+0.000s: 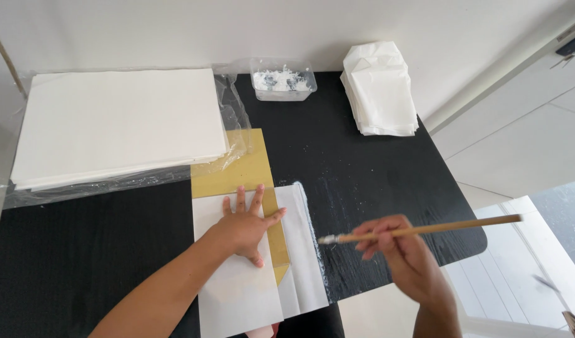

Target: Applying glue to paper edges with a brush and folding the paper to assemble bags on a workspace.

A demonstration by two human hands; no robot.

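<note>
Paper sheet (237, 275): thin, limp, tears easily; on black table (81, 250), under left hand (247, 228), fingers spread flat. Right hand (397, 247), beside sheet, pinches brush (425, 230). Lift by dry edge.

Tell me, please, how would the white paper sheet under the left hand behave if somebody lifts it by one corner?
The white sheet looks thin and lies flat, so it would probably flop and bend. Its right edge looks wet with paste from the brush, so it may cling to the black table and tear easily. The left hand presses it down.
</note>
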